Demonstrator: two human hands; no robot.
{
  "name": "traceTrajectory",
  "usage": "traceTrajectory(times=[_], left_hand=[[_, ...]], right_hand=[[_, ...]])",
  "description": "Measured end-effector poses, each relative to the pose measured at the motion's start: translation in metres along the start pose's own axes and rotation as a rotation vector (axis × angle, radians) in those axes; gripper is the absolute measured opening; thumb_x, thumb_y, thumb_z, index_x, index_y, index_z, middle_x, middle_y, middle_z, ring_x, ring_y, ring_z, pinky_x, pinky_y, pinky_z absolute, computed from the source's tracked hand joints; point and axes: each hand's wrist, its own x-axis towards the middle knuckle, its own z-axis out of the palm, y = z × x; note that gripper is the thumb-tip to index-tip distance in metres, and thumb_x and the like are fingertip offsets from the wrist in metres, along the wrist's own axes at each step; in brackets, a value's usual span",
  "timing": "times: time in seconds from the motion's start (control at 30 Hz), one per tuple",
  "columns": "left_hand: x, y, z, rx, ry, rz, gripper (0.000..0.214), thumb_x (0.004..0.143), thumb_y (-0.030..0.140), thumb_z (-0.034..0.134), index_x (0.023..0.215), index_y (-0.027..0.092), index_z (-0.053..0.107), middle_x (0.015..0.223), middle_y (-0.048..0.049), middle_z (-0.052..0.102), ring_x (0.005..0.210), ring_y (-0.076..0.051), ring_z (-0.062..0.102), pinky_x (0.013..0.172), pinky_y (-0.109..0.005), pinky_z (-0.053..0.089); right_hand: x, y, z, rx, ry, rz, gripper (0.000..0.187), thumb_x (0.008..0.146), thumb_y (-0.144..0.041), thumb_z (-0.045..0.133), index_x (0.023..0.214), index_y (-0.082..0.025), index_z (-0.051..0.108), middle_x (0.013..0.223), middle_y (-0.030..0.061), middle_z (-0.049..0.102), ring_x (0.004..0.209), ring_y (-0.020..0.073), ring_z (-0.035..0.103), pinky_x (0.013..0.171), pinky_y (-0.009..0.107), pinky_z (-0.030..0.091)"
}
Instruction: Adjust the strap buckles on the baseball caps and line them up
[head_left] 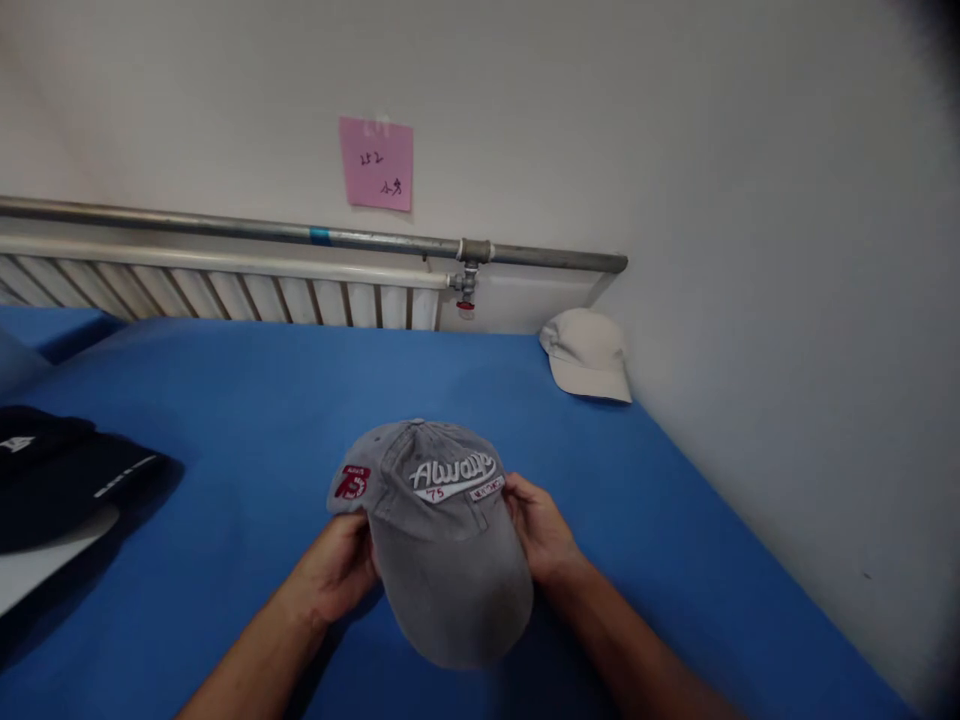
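A grey baseball cap (pixel 442 540) with white "Always" lettering and a red patch sits low over the blue surface, its brim pointing toward me. My left hand (pixel 341 565) grips the cap's left side, fingers curled under the edge. My right hand (pixel 540 530) grips the right side the same way, thumb on top near the lettering.
A white cap (pixel 589 352) lies in the far right corner by the wall. Dark caps (pixel 60 470) lie at the left edge on the blue surface (pixel 247 420). A radiator (pixel 225 290) and metal pipe (pixel 315 236) run along the back wall under a pink note (pixel 376 163).
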Motion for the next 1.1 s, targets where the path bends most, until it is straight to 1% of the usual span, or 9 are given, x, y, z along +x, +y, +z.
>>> traceTrajectory(times=[0.13, 0.3, 0.43, 0.6, 0.77, 0.83, 0.97, 1.03, 1.1], left_hand=[[-0.002, 0.004, 0.003, -0.029, -0.118, -0.015, 0.016, 0.077, 0.030, 0.069, 0.077, 0.014, 0.071, 0.072, -0.0068, 0.071, 0.068, -0.019, 0.067, 0.077, -0.034, 0.054], [-0.007, 0.006, 0.008, -0.022, -0.253, 0.064, 0.024, 0.077, 0.038, 0.071, 0.089, 0.018, 0.072, 0.079, -0.0048, 0.069, 0.074, -0.018, 0.066, 0.076, -0.031, 0.053], [-0.011, 0.004, 0.009, 0.081, -0.218, 0.130, 0.026, 0.079, 0.031, 0.071, 0.104, 0.023, 0.071, 0.082, -0.0023, 0.069, 0.076, -0.015, 0.064, 0.073, -0.025, 0.050], [-0.011, -0.001, 0.009, 0.203, -0.145, 0.126, 0.032, 0.076, 0.029, 0.074, 0.108, 0.022, 0.070, 0.099, -0.0078, 0.071, 0.094, -0.023, 0.065, 0.082, -0.031, 0.050], [-0.009, -0.001, 0.006, 0.264, -0.187, 0.150, 0.026, 0.080, 0.033, 0.071, 0.103, 0.020, 0.070, 0.087, -0.0064, 0.070, 0.078, -0.018, 0.065, 0.074, -0.031, 0.053], [-0.008, 0.001, 0.006, 0.301, -0.162, 0.151, 0.027, 0.082, 0.034, 0.069, 0.105, 0.019, 0.069, 0.089, -0.0075, 0.070, 0.079, -0.020, 0.066, 0.074, -0.032, 0.053], [-0.008, 0.004, 0.008, 0.313, -0.055, 0.166, 0.032, 0.079, 0.033, 0.072, 0.107, 0.018, 0.068, 0.100, -0.0107, 0.069, 0.087, -0.023, 0.067, 0.074, -0.033, 0.054], [-0.008, 0.005, 0.009, 0.298, -0.014, 0.186, 0.032, 0.078, 0.033, 0.073, 0.106, 0.018, 0.068, 0.099, -0.0102, 0.070, 0.086, -0.023, 0.067, 0.074, -0.033, 0.054], [-0.007, 0.005, 0.009, 0.283, 0.012, 0.208, 0.034, 0.076, 0.034, 0.075, 0.105, 0.017, 0.068, 0.099, -0.0102, 0.070, 0.085, -0.023, 0.067, 0.073, -0.033, 0.055]], right_hand=[[0.003, -0.009, -0.008, 0.024, 0.075, -0.080, 0.009, 0.071, -0.022, 0.056, 0.074, -0.020, 0.064, 0.076, 0.0016, 0.073, 0.093, 0.0234, 0.067, 0.090, 0.038, 0.046], [0.008, -0.012, -0.016, 0.026, 0.097, -0.154, 0.009, 0.072, -0.024, 0.056, 0.074, -0.021, 0.065, 0.070, 0.0002, 0.072, 0.090, 0.0229, 0.067, 0.088, 0.037, 0.047], [0.008, -0.010, -0.014, 0.019, 0.086, -0.168, 0.009, 0.070, -0.024, 0.058, 0.074, -0.020, 0.066, 0.068, 0.0001, 0.072, 0.089, 0.0232, 0.067, 0.089, 0.037, 0.046], [0.003, -0.010, -0.009, 0.025, 0.059, -0.194, 0.012, 0.069, -0.023, 0.061, 0.078, -0.020, 0.068, 0.071, -0.0005, 0.072, 0.091, 0.0236, 0.067, 0.090, 0.038, 0.045], [-0.001, -0.019, -0.012, 0.052, 0.078, -0.283, 0.014, 0.065, -0.021, 0.065, 0.078, -0.022, 0.068, 0.076, -0.0020, 0.073, 0.092, 0.0233, 0.066, 0.089, 0.038, 0.047], [-0.003, -0.026, -0.015, 0.069, 0.112, -0.335, 0.017, 0.063, -0.020, 0.067, 0.079, -0.023, 0.068, 0.076, -0.0033, 0.073, 0.091, 0.0228, 0.066, 0.089, 0.037, 0.048], [-0.010, -0.043, -0.019, 0.090, 0.270, -0.548, 0.020, 0.065, -0.018, 0.067, 0.083, -0.025, 0.069, 0.081, -0.0027, 0.073, 0.091, 0.0228, 0.065, 0.087, 0.038, 0.050], [-0.016, -0.049, -0.020, 0.053, 0.360, -0.730, 0.022, 0.069, -0.021, 0.066, 0.091, -0.027, 0.069, 0.092, -0.0032, 0.072, 0.096, 0.0216, 0.063, 0.087, 0.037, 0.049], [-0.023, -0.052, -0.021, -0.084, 0.477, -0.958, 0.026, 0.073, -0.024, 0.066, 0.098, -0.030, 0.068, 0.101, -0.0040, 0.070, 0.100, 0.0198, 0.060, 0.090, 0.036, 0.046]])
